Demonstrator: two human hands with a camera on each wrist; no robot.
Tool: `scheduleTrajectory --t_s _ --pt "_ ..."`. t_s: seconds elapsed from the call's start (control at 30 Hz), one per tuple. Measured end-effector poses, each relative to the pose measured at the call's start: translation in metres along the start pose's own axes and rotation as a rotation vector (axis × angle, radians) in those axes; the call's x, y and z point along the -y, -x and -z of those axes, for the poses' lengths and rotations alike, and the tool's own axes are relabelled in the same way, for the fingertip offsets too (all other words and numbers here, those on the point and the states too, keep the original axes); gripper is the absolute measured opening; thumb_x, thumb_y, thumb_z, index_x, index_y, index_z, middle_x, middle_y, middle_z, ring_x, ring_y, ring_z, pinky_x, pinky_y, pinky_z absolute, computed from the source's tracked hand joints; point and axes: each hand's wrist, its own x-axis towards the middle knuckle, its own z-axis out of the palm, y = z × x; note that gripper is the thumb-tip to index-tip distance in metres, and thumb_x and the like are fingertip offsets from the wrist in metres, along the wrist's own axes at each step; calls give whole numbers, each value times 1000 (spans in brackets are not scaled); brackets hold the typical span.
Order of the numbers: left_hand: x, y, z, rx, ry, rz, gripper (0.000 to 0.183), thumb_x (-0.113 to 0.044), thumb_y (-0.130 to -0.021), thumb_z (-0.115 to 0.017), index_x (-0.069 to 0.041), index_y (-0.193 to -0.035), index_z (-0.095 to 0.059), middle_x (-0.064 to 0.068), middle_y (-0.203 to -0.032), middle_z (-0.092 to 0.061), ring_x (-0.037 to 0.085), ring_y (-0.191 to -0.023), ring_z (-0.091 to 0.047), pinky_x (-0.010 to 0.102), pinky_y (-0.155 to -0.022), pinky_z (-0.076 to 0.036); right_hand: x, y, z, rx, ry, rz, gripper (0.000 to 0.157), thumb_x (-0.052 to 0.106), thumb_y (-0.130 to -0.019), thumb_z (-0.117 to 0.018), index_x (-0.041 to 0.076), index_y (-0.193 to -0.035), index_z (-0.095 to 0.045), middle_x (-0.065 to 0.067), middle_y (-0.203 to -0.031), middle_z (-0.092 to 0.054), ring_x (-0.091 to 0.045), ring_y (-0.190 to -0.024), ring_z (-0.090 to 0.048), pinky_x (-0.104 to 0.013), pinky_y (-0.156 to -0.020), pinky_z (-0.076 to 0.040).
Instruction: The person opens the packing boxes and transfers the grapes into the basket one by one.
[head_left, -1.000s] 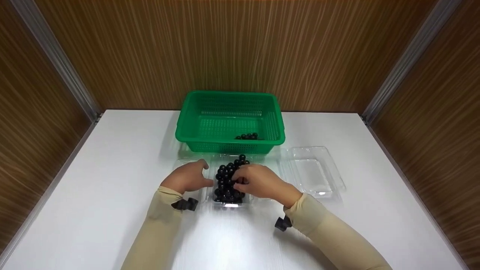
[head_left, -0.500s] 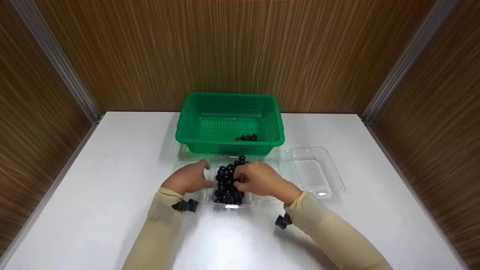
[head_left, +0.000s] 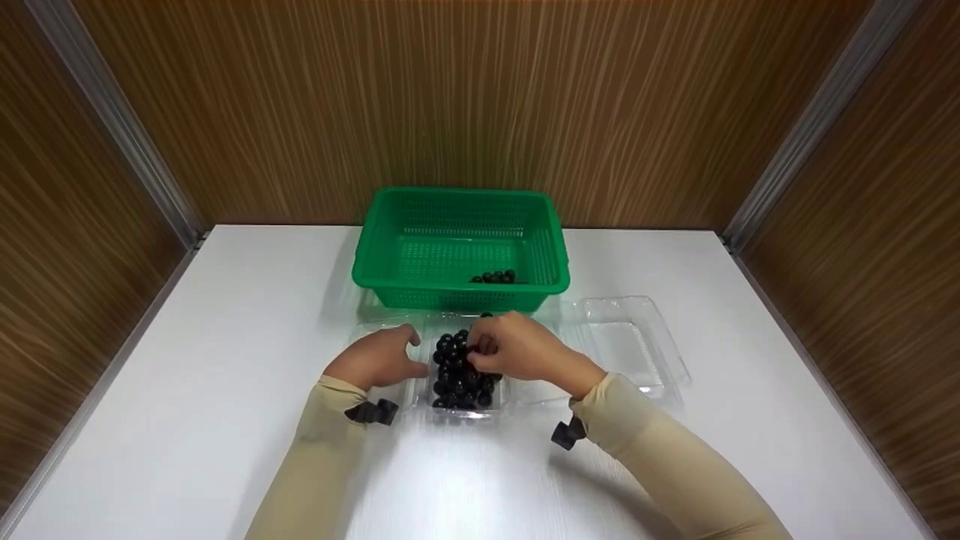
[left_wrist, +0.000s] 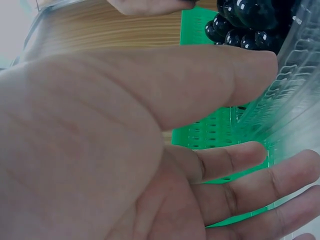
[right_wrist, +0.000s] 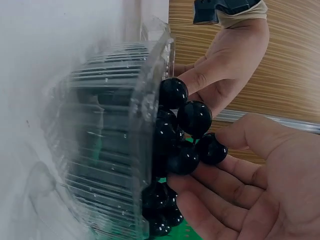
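Note:
A clear plastic box filled with a bunch of black grapes sits on the white table in front of me. My right hand is over the right side of the bunch. In the right wrist view its thumb and fingers pinch one grape at the edge of the bunch. On the other side, my left hand stands beside the box, thumb and fingers spread. From the left wrist, its thumb reaches close to the box wall and the fingers extend fairly straight. Whether it touches the box, I cannot tell.
Behind the box stands a green basket, with more black grapes in its near right corner. Clear plastic lids or trays lie on both sides, including a tray at right. Wood-grain panels enclose the table.
My right hand has moved slightly away from me, toward the basket, and covers the far end of the bunch. Some grapes at the near right have shifted. The left hand stays in place.

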Motion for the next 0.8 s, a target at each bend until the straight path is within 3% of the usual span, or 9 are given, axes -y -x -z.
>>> scheduleTrajectory --t_s 0.8 --pt "0 0 0 8 -30 9 44 -39 -93 -71 -8 -123 -67 10 -124 -69 25 -104 -65 50 -93 -52 1 -6 18 -69 -68 24 6 13 -92 -74 9 -96 -74 3 -82 -74 -5 -74 -65 -30 -72 -57"
